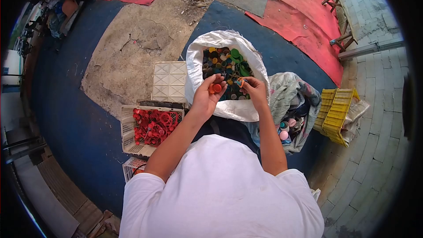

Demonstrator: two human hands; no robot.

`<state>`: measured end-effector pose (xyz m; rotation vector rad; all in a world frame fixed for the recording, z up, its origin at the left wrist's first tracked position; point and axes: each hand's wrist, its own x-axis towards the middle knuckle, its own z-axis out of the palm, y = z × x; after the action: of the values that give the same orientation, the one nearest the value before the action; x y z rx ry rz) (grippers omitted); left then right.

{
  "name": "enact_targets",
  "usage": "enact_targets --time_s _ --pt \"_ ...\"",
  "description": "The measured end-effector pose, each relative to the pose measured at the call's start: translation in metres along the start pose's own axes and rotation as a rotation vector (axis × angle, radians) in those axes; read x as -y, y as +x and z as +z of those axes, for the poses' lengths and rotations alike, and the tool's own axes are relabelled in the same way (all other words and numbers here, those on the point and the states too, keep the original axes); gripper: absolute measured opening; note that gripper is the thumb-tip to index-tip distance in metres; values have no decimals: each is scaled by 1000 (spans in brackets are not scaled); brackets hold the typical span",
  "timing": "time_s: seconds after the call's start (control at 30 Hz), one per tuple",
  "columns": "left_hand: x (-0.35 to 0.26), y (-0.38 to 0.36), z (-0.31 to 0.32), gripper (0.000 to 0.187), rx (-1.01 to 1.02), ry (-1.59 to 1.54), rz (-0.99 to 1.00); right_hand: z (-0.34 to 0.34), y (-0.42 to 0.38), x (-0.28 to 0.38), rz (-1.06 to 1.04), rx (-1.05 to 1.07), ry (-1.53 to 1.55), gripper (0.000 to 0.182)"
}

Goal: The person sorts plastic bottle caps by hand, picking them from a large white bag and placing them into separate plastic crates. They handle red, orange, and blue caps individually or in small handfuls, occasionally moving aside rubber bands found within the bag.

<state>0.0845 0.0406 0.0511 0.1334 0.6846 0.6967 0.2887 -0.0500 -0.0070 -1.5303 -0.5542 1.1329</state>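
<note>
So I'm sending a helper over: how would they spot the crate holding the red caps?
Start at the big white sack of mixed caps. Just left of the person's left hand sits a white slatted crate. It alone is packed with red caps; the yellow crates lie opposite.

The white sack (196, 68) hides most of its bottle caps (227, 64). The person's forearm covers part of the red-cap crate (128, 125). A lower crate (131, 166) is mostly hidden.

An outdoor sorting yard: sack of bottle caps (227, 68), plastic crates (152, 128), ground mats (304, 9).
</note>
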Motion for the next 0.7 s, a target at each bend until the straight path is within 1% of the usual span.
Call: enact_targets --time_s 0.03,0.1,0.13,0.2,0.27,0.3,0.4,0.5,0.57,0.6,0.7 --pt "5 6 1 25 6 30 -16 5 -5 11 -15 24 66 16" --pt "16 15 4 27 18 95 -50 13 -12 30 -59 48 79 17" --pt "21 18 5 33 52 131 -83 15 -13 36 -88 67 76 16" --pt "28 18 10 37 125 132 -137 19 -20 52 -116 99 43 16" --pt "32 13 19 42 219 97 -160 25 -27 69 -117 80 -28 15" --pt "32 11 24 42 221 112 -137 27 -30 72 -115 70 -64 15" --pt "37 10 28 40 244 170 -86 24 -29 70 -264 68 -203 17" --pt "45 17 22 38 282 240 -63 18 -32 80 -347 117 -444 19" --pt "48 17 24 38 270 265 -51 16 -31 82 -386 112 -497 22" --pt "49 18 25 39 265 218 -72 16 -31 84 -406 110 -523 23" --pt "51 21 24 41 231 96 -122 18 -36 90 -367 176 -325 23"
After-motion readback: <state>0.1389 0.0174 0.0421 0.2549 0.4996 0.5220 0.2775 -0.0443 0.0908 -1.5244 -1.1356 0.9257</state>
